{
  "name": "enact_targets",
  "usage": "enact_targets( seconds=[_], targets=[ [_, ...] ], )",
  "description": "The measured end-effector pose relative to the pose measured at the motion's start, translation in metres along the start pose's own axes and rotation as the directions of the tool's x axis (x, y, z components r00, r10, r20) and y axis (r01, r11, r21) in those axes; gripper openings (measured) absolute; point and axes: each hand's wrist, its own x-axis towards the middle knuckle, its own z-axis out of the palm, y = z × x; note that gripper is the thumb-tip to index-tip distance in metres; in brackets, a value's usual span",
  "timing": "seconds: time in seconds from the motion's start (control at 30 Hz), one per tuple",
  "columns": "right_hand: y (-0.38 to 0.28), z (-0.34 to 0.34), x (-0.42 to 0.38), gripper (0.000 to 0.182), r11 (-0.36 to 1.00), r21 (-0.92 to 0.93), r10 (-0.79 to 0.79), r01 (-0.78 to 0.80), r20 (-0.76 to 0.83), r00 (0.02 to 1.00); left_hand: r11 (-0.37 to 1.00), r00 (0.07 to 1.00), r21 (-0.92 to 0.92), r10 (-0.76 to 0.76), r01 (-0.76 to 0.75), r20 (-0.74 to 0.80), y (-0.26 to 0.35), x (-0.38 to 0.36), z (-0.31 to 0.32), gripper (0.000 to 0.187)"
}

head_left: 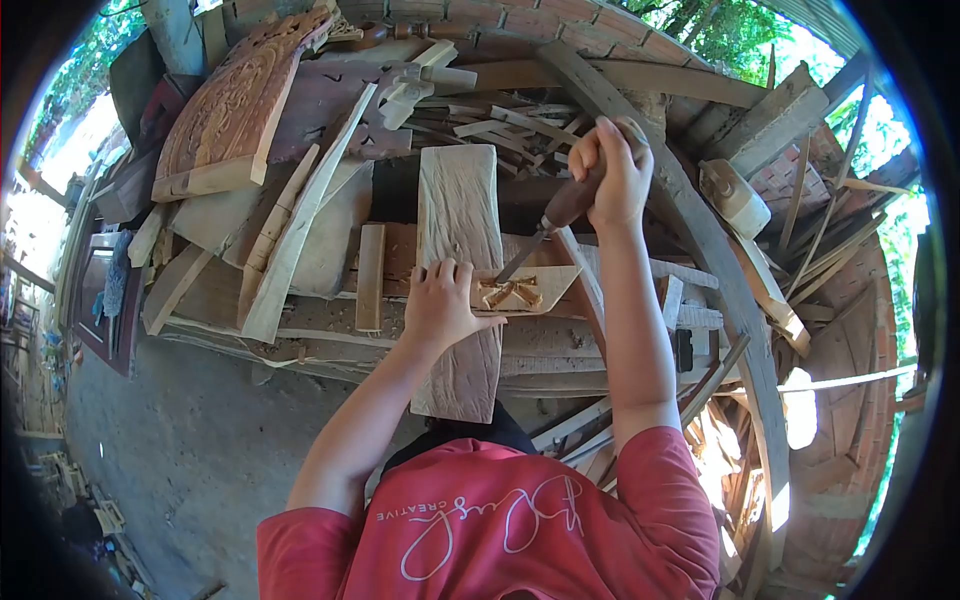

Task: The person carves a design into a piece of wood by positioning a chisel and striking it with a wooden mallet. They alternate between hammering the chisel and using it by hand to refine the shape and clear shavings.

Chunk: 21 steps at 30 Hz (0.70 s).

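Note:
A small light-coloured wooden block (pixel 557 284) with a slanted right end lies across a long, rough-grained board (pixel 457 195). Carved cuts in an X-like pattern and raised chips (pixel 512 292) mark its top. My left hand (pixel 438 305) is closed over the block's left end, fingers curled at its far side and thumb along the near edge, pressing it on the board. Above and to the right, my right hand (pixel 618 175) is wrapped around the brown handle of a chisel (pixel 572 203). Its metal blade slants down left, the tip right at the carved cuts.
A large carved wooden panel (pixel 235 105) leans at the back left. Long strips (pixel 310 215) and a short block (pixel 370 278) lie left of the board. A thick curved beam (pixel 690 215) rises at the right, near a plastic jug (pixel 735 198) and piled scrap wood.

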Motion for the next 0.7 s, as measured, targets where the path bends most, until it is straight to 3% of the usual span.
enact_targets(
  seconds=[0.1,0.2,0.23,0.3,0.4,0.53,0.6,0.7],
  targets=[
    [-0.01,0.001,-0.024,0.014,0.998,0.021,-0.056,0.055,0.026,0.998,1.0,1.0,-0.007,-0.024,0.024,0.01,0.001,0.001,0.002,0.083],
    [-0.017,0.017,-0.05,0.018,0.979,0.021,-0.2,0.202,0.266,0.943,0.999,0.999,-0.018,-0.035,0.036,0.013,0.001,0.002,0.002,0.083],
    [-0.019,0.019,-0.056,0.013,0.986,0.085,-0.163,0.143,0.313,0.936,0.999,0.999,-0.024,-0.031,0.032,0.019,0.001,0.002,0.001,0.083],
    [-0.019,0.022,-0.062,0.015,0.981,-0.083,-0.137,0.175,0.34,0.93,0.999,1.0,-0.024,-0.029,0.029,0.009,0.001,0.002,0.002,0.084],
    [-0.019,0.022,-0.064,0.014,0.941,-0.225,-0.161,0.251,0.352,0.922,0.999,0.999,-0.025,-0.026,0.026,-0.018,0.002,0.001,0.002,0.081],
    [-0.016,0.028,-0.056,0.015,0.933,-0.27,-0.151,0.238,0.307,0.94,1.0,0.999,-0.018,-0.022,0.021,-0.032,0.002,0.001,0.002,0.08],
    [-0.015,0.036,-0.045,0.016,0.949,-0.303,-0.016,0.091,0.24,0.971,1.0,0.999,-0.017,-0.011,0.01,-0.047,0.0,0.001,0.005,0.08],
    [-0.003,0.046,-0.013,0.017,0.965,-0.263,0.033,0.003,0.133,0.991,1.0,0.999,-0.007,-0.014,0.014,-0.037,0.002,0.002,0.002,0.08]
  ],
)
